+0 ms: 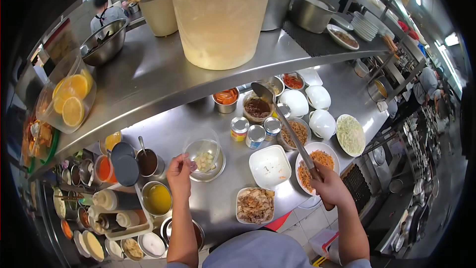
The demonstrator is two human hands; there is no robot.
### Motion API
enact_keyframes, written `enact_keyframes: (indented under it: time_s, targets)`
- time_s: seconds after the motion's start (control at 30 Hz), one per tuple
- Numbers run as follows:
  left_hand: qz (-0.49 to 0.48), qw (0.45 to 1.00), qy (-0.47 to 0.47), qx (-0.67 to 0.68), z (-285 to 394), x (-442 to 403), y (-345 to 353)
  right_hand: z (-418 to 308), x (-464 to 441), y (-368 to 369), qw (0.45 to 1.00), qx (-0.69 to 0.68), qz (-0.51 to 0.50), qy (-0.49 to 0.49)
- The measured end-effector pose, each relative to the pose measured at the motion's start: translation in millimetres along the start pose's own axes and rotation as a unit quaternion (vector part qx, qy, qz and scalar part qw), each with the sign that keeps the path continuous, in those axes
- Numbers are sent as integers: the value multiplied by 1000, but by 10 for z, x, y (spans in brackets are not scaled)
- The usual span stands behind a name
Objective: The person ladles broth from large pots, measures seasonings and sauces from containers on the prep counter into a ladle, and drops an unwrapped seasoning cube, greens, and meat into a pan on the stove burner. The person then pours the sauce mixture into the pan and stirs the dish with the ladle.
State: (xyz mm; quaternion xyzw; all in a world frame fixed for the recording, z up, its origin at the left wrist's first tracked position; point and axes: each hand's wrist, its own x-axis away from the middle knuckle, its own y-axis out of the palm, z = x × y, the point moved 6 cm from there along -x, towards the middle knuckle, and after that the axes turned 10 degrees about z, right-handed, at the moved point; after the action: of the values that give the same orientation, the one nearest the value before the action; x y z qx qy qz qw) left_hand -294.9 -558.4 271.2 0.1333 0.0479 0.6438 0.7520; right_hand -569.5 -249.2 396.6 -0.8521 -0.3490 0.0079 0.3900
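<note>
My right hand (331, 186) grips the wooden-ended handle of a long metal ladle (292, 136). The ladle's dark head is over a tub of dark brown sauce (258, 108). My left hand (179, 174) pinches the edge of a clear plastic bowl (202, 145), which holds pale diced pieces and overlaps a round rim beneath it. Below the ladle handle lies a plate of shredded orange food (322, 159). Between my hands are a nearly emptied white square bowl (270, 167) and a square dish of cooked meat pieces (255, 205).
Several cans (256, 135) stand by the sauce tub. A metal shelf (148, 87) crosses overhead, bearing a large tub with an orange lid (218, 25). Sauce pots and squeeze bottles (105, 199) crowd the left. A plate of shredded pale vegetable (350, 135) sits right. Other people work farther off.
</note>
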Motion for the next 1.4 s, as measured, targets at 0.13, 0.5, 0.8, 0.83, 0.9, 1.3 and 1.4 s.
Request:
enact_keyframes:
  time_s: [0.13, 0.5, 0.8, 0.83, 0.9, 1.3, 1.4]
  targets:
    - [-4, 1000, 3, -2, 2, 19, 62, -26, -78, 5, 999, -14, 28, 0]
    - [-2, 1000, 1, -4, -13, -4, -21, 32, -281, 258, 996, -80, -7, 44]
    - [6, 1000, 4, 1, -25, -16, -80, -84, -58, 195, 926, -365, -34, 85]
    - [7, 1000, 4, -1, -24, -18, -75, -189, -13, 169, 890, -447, -66, 67]
    - [6, 1000, 3, -3, -14, -11, -51, -294, 26, 103, 884, -453, -82, 75]
    - [13, 1000, 5, -21, 15, -31, -64, -548, -380, -35, 856, -465, -207, 93]
    - [21, 1000, 4, -19, 20, -40, -86, -610, -555, -99, 869, -433, -220, 92]
